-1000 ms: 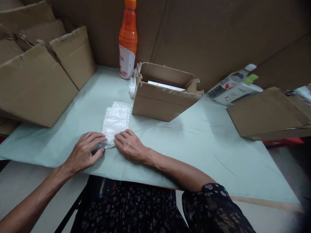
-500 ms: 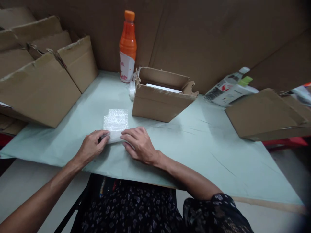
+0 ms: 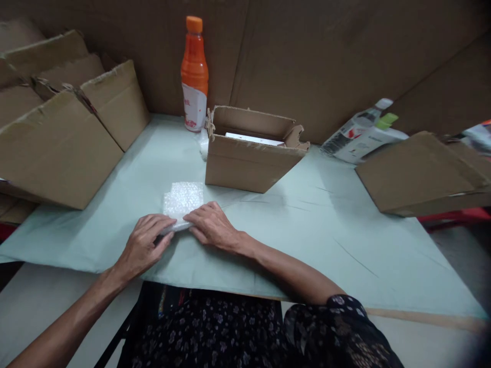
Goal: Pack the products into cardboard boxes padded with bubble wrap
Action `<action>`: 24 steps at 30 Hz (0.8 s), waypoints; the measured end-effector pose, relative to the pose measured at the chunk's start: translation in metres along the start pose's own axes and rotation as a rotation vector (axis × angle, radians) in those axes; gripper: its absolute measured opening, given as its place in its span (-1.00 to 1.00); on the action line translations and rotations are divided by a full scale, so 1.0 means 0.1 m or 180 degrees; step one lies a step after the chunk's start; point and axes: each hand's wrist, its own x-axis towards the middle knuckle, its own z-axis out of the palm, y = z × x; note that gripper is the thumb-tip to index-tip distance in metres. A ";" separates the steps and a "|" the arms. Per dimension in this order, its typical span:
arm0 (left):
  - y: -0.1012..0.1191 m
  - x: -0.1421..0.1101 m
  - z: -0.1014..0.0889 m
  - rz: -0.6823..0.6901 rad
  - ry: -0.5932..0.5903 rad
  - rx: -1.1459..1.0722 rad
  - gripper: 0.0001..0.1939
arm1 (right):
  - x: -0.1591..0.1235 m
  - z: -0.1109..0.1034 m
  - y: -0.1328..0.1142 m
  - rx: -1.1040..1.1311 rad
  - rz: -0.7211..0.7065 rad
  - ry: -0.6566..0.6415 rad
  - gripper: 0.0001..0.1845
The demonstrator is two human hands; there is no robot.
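A sheet of clear bubble wrap lies on the pale green table cover, its near edge folded or rolled into a thicker strip. My left hand grips the left end of that strip between thumb and fingers. At the right end, my right hand pinches the strip, fingertips resting on top of it. The far part of the bubble wrap lies flat, with a step in its upper left corner. Whether anything is inside the fold cannot be seen.
An open cardboard box with a white flat item inside stands behind my hands. An orange bottle is at the back. More cardboard boxes crowd the left. At right are a clear bottle, a white bottle and another box.
The near edge of the bubble wrap is now flatter and pressed down. My left fingers have moved over the top of the fold, and my right fingers have shifted slightly left.
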 end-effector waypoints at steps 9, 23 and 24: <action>-0.02 0.19 0.11 -0.1108 -0.0257 -0.0537 -0.64 | -0.20 -0.12 -0.07 -0.0320 0.0183 0.0264 -0.62; 0.21 0.07 -0.01 -0.3386 0.0639 -0.3079 -0.39 | 0.03 0.02 0.16 0.1341 0.1010 0.0740 -0.70; 0.27 0.09 0.01 -0.3502 0.0580 -0.3431 -0.39 | 0.01 0.01 0.14 0.1636 0.1074 0.0816 -0.71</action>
